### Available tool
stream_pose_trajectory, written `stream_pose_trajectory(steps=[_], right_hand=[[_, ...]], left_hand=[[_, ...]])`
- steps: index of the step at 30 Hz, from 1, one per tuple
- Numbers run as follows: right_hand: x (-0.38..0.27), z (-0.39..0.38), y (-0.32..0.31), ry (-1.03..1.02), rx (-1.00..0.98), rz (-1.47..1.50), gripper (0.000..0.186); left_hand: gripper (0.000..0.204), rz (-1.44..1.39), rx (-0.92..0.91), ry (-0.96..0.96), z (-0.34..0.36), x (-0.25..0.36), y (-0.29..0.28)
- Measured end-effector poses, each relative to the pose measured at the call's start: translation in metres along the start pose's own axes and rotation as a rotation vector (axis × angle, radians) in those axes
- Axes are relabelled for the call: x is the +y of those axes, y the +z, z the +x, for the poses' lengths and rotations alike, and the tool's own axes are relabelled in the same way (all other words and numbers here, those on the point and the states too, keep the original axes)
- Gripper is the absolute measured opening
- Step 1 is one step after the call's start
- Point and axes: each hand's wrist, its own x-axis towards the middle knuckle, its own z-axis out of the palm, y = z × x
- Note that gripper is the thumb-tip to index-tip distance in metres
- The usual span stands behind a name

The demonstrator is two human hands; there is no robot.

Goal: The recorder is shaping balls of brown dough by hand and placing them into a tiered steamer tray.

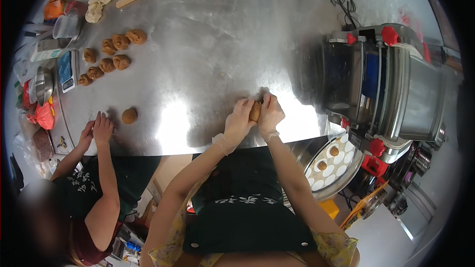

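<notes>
Gripping a brown dough piece (255,111) between them, left hand (239,117) and right hand (271,113) curled inward by the bench (203,69) edge, probably steadying it from both sides; more lumps (121,62) lay in rows beside the scale (68,70), presumably for reach.

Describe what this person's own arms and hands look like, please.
The arms are human, with no cables, and bare below loose yellow sleeves carrying a small pattern too blurred to make out. The left hand and right hand appear to wear thin, see-through gloves, crinkled and loose at the wrists. I can make out no markings on them.
</notes>
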Motion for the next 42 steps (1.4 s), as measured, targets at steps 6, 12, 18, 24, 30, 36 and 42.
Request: stream_pose_trajectory(steps=[6, 12, 18, 24, 30, 36, 42], right_hand=[[-0.072, 0.036, -0.001, 0.180, -0.192, 0.342, 0.024], [-0.075, 0.042, 0.052, -0.192, -0.100, 0.179, 0.023], [-0.084, 0.039, 0.039, -0.031, -0.313, 0.128, 0.018], [-0.069, 0.026, 0.050, -0.152, -0.035, 0.185, 0.025], [-0.075, 0.021, 0.030, -0.011, -0.298, 0.119, 0.022], [-0.061, 0.014, 0.037, -0.231, 0.027, 0.142, 0.025], [-0.061, -0.004, 0.022, 0.010, -0.285, 0.113, 0.020]], left_hand=[[0.064, -0.075, 0.215, -0.033, 0.011, -0.015, -0.031], [0.064, 0.004, 0.303, 0.053, 0.019, -0.043, -0.049], [0.070, -0.109, 0.229, 0.044, 0.026, -0.053, -0.058], [0.067, -0.166, 0.189, -0.033, 0.013, -0.044, -0.056], [0.069, -0.046, 0.173, 0.070, 0.011, -0.050, -0.052], [0.057, -0.375, 0.174, -0.127, 0.008, -0.042, -0.057], [0.058, -0.070, 0.002, 0.040, -0.007, -0.047, -0.051]])
